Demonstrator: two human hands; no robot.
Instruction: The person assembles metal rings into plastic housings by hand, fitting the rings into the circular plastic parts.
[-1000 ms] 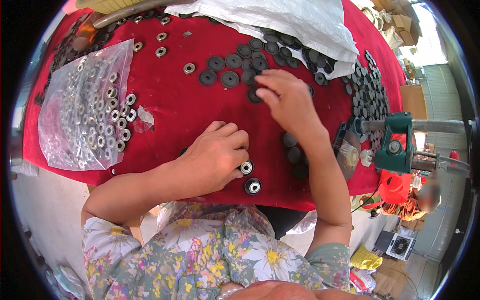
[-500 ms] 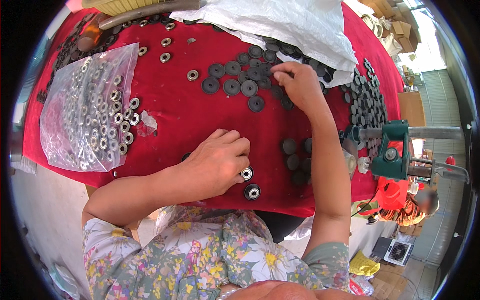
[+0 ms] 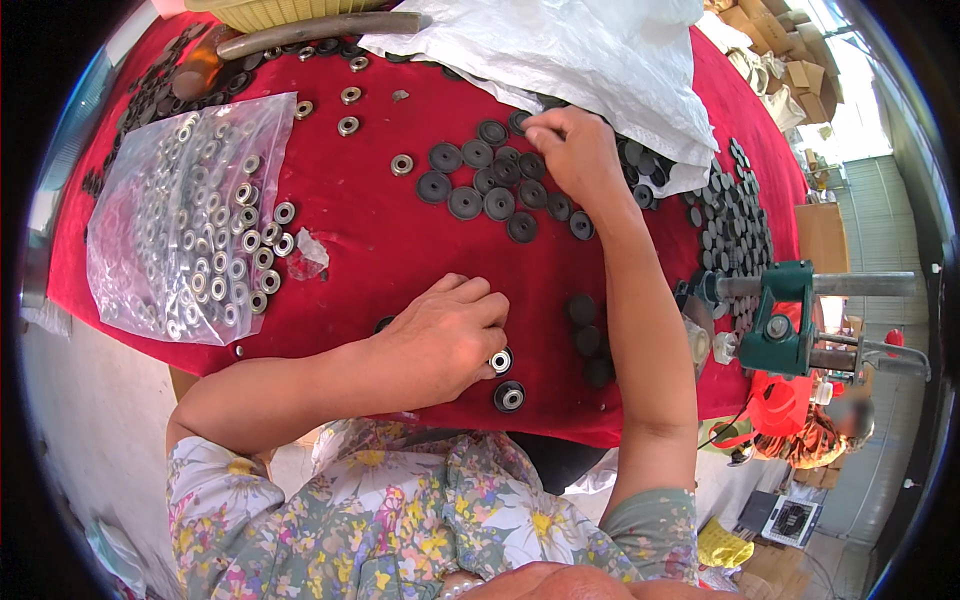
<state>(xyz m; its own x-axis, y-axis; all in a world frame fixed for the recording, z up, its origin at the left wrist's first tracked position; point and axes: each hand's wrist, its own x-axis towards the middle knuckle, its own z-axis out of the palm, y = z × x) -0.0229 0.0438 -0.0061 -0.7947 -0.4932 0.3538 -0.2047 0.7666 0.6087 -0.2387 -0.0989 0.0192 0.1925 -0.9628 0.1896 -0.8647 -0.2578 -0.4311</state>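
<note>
My left hand (image 3: pixel 450 335) is curled, palm down, near the table's front edge. Its fingertips close on a silver ring bearing (image 3: pixel 499 362) against a dark round cap; the inside of the palm is hidden. Just below it lies another dark cap with a bearing in its middle (image 3: pixel 509 397). Farther off, my right hand (image 3: pixel 578 150) pinches with thumb and fingers at the edge of a black round cap (image 3: pixel 518 122). Several loose black caps (image 3: pixel 498 204) lie to the left of and below that hand, some overlapping.
A clear plastic bag of bearings (image 3: pixel 180 230) lies at left, with loose bearings (image 3: pixel 284 212) at its mouth. White sacking (image 3: pixel 570 55) covers part of the far side. A green clamp-like metal fixture (image 3: pixel 785 318) stands at right, near many small black discs (image 3: pixel 735 225). The cloth is red (image 3: pixel 380 260).
My right hand has shifted left among the black caps, to one at the far side of the group. My left hand stays by the bearing. The whole view has shifted slightly.
</note>
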